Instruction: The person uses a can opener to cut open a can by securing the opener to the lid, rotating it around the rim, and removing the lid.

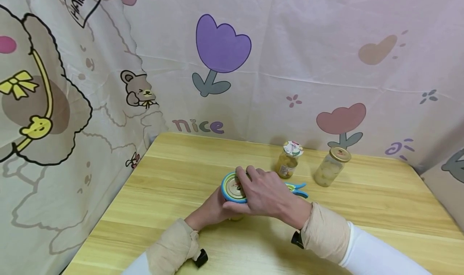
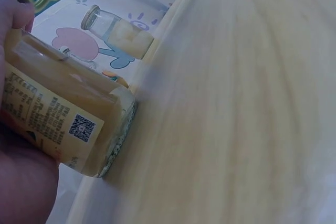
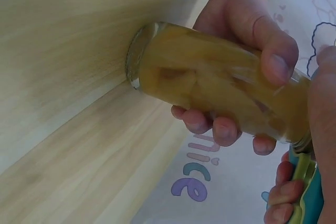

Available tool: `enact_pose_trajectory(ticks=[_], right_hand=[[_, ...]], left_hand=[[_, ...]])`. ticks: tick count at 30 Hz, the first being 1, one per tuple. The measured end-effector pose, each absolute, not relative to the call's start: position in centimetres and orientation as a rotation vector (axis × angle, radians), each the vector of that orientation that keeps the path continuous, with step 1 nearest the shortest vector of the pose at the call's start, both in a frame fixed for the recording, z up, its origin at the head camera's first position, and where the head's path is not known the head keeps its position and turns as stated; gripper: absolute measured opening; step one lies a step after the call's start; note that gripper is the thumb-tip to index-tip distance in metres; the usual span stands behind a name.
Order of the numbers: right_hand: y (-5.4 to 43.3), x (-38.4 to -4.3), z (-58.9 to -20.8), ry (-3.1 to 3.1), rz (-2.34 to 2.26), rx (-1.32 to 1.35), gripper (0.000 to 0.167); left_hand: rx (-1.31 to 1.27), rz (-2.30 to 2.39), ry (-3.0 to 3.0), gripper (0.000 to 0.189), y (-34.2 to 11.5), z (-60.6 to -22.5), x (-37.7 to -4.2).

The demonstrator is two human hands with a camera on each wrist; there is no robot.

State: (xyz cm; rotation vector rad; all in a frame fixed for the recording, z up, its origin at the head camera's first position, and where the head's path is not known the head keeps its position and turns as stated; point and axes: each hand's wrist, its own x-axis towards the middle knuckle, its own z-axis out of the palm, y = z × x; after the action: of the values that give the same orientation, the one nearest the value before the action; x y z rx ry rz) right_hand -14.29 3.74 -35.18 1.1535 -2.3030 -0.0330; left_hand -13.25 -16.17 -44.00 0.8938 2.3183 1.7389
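Note:
A tall glass jar (image 3: 210, 82) of yellowish fruit pieces stands on the table, with a paper label (image 2: 47, 114) on one side. My left hand (image 1: 212, 208) grips it around the body, thumb on one side and fingers on the other. Around its gold lid (image 1: 233, 186) sits the ring of a blue-and-green jar opener (image 1: 224, 192). My right hand (image 1: 268, 192) lies over the lid and holds the opener, fingers curled over it in the right wrist view. The opener's split handle ends (image 1: 300, 193) stick out to the right beyond that hand.
A small jar (image 1: 288, 164) with a patterned cover stands behind my right hand. Farther right is a gold-lidded jar (image 1: 328, 170) of pale pieces. The wooden table (image 1: 181, 158) meets a printed cloth (image 1: 264, 106) at its back and left edges.

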Motion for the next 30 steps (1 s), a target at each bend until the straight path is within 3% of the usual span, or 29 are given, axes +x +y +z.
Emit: enact_pose_trajectory(ticks=[30], right_hand=[[4.4,-16.5,-34.7,-2.085,-0.037,1.475,0.085]], left_hand=[[0.983,1.773,2.131,0.076,-16.4,-44.3,-13.9]])
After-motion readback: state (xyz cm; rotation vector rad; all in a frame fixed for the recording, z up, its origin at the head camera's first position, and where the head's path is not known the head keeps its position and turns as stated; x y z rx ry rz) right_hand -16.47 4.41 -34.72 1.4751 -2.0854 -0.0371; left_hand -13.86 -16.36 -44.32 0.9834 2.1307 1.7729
